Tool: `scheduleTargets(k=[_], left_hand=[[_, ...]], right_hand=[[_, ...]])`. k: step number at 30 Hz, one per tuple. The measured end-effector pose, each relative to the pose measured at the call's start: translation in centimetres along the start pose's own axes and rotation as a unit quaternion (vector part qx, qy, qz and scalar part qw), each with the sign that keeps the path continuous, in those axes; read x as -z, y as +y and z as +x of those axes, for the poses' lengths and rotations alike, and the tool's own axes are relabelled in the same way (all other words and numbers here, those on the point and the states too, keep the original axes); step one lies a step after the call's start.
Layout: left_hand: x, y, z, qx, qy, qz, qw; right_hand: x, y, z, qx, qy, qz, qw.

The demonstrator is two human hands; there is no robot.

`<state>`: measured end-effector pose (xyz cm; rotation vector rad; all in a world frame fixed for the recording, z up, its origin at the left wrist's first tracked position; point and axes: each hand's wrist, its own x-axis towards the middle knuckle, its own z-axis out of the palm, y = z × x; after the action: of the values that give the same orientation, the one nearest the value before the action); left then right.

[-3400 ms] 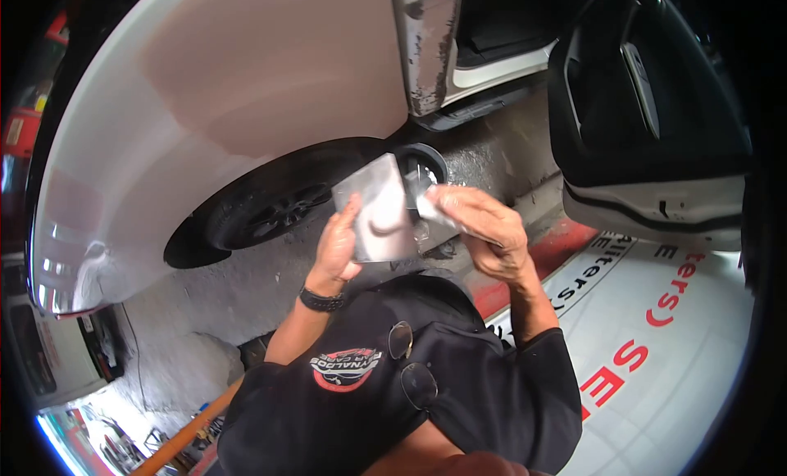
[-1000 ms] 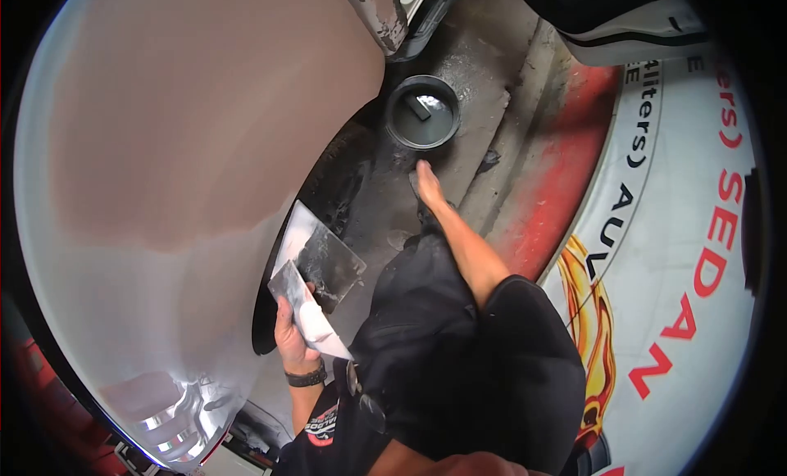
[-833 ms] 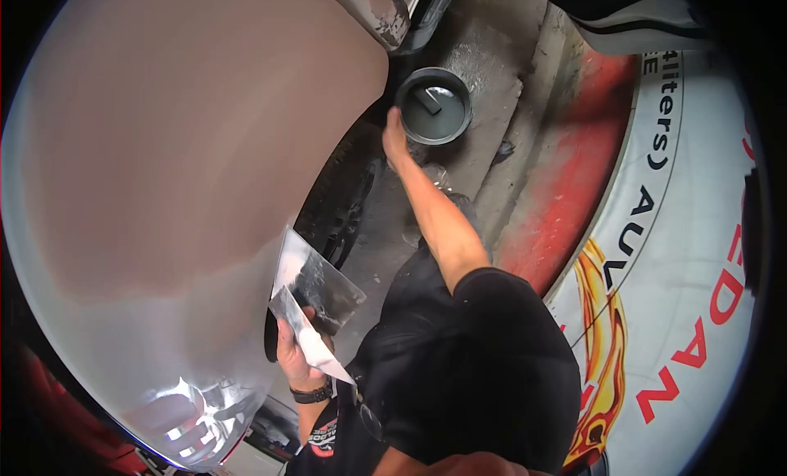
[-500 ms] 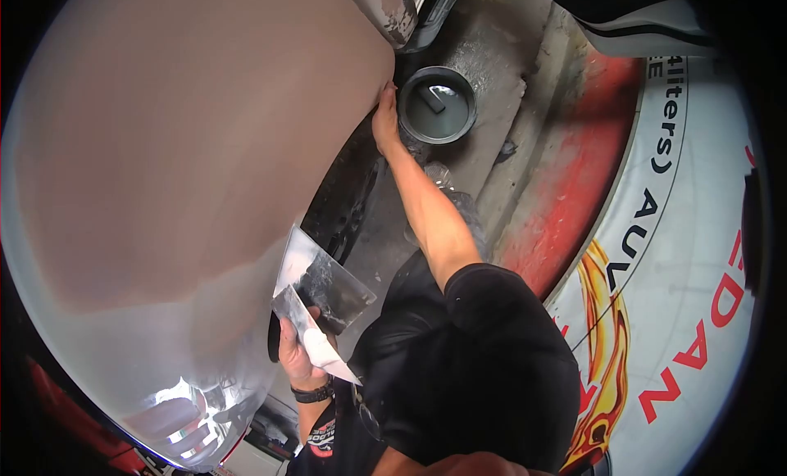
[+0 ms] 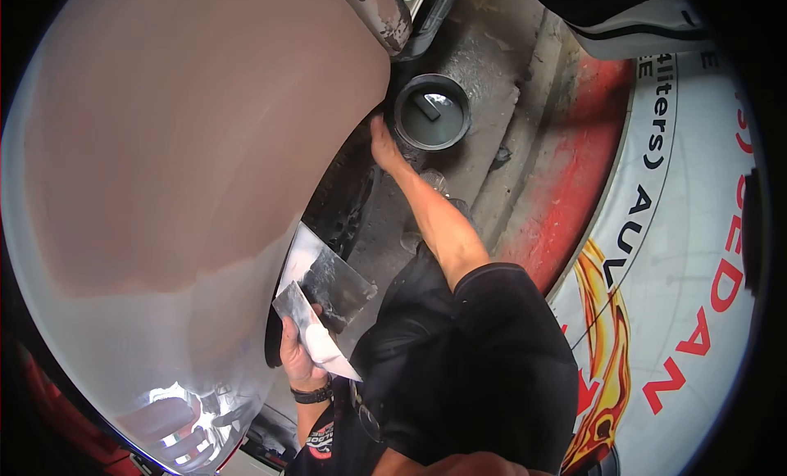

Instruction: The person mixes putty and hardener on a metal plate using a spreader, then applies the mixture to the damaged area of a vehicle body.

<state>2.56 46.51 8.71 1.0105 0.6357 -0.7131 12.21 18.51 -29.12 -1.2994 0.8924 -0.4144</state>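
My left hand (image 5: 297,353), with a dark band at the wrist, grips a flat plate (image 5: 332,289) and a smaller spreader (image 5: 305,316). Both carry pale, whitish paste. They are close to the lower edge of a large curved car panel (image 5: 205,148), which has a dull brownish area and a glossier pale end. My right hand (image 5: 382,142) reaches out along the same edge, fingers extended and partly hidden by the panel. Near it on the floor stands a round dark bucket (image 5: 398,120) of cloudy liquid with a dark block (image 5: 426,107) inside.
Crumpled clear plastic (image 5: 435,181) lies on the floor below the bucket. A red-painted strip (image 5: 566,165) and a printed banner (image 5: 648,255) run along the right. Another vehicle part (image 5: 639,29) is at the upper right.
My right hand has shifted slightly down and left, and less of its fingers shows. My left hand still holds the plate and spreader. The whole view has shifted a little.
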Motion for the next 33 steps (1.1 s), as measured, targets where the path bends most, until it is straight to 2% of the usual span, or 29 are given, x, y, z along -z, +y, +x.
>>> scheduleTargets(k=[2,3,5,6,7,8,9,11,12,14,16,18,21,24,25,28,29,31,32,33], left_hand=[[0.3,0.0,0.0,-0.001,-0.027,0.013,1.0],[0.3,0.0,0.0,-0.006,-0.044,0.019,0.999],[-0.2,-0.2,0.1,-0.027,-0.042,0.023,0.999],[-0.3,-0.2,0.0,-0.037,-0.041,0.022,0.998],[0.5,-0.1,0.3,-0.033,-0.109,0.037,0.993],[0.5,-0.2,0.4,-0.025,-0.136,0.041,0.99],[0.3,-0.4,0.5,-0.02,-0.148,0.041,0.988],[0.4,-0.5,1.1,-0.002,-0.182,0.039,0.983],[-0.1,-0.7,1.1,-0.003,-0.204,0.033,0.978],[0.0,-1.0,1.8,0.017,-0.244,0.023,0.969],[0.3,-1.8,3.0,0.043,-0.258,0.025,0.965],[-0.7,-2.6,3.3,0.043,-0.282,0.059,0.957],[-2.2,-4.2,3.2,0.04,-0.316,0.119,0.94],[-4.1,-4.6,2.2,0.052,-0.339,0.143,0.928],[-4.5,-4.6,2.3,0.054,-0.346,0.145,0.925],[-6.6,-2.9,2.0,0.048,-0.37,0.112,0.921],[-7.5,-2.3,2.1,0.076,-0.374,0.078,0.921],[-9.1,-1.6,2.9,0.15,-0.396,0.013,0.906],[-9.8,-1.9,3.7,0.163,-0.405,0.004,0.9],[-10.3,-2.5,4.6,0.176,-0.412,-0.005,0.894]], right_hand=[[1.2,1.5,-5.2,-0.15,-0.078,-0.185,0.968],[2.4,4.4,-6.9,-0.151,-0.129,-0.279,0.94],[7.4,4.3,-12.0,-0.266,-0.196,-0.295,0.896],[9.7,4.9,-15.4,-0.274,-0.166,-0.344,0.883],[12.3,3.8,-18.1,-0.333,-0.165,-0.39,0.842],[15.0,11.4,-20.0,-0.373,-0.158,-0.382,0.831],[17.7,13.8,-22.3,-0.376,-0.227,-0.381,0.814],[20.4,11.6,-26.8,-0.403,-0.187,-0.328,0.834],[21.2,8.9,-26.7,-0.388,-0.207,-0.338,0.832],[20.6,-1.0,-27.2,-0.363,-0.247,-0.355,0.825],[19.3,-11.8,-27.0,-0.324,-0.268,-0.09,0.903],[17.2,-16.1,-27.5,-0.209,-0.24,0.083,0.944],[13.3,-23.8,-30.1,-0.04,-0.195,0.308,0.93],[11.5,-26.3,-30.2,0.006,-0.095,0.346,0.933],[11.5,-27.8,-30.3,-0.016,-0.068,0.431,0.9],[14.3,-29.6,-28.6,0.085,-0.038,0.38,0.92],[16.3,-28.4,-27.5,0.091,-0.07,0.319,0.941],[17.3,-29.2,-27.3,0.133,-0.056,0.1,0.984],[17.7,-29.8,-27.1,0.154,-0.048,-0.013,0.987],[17.8,-31.4,-27.6,0.276,-0.116,-0.093,0.95]])
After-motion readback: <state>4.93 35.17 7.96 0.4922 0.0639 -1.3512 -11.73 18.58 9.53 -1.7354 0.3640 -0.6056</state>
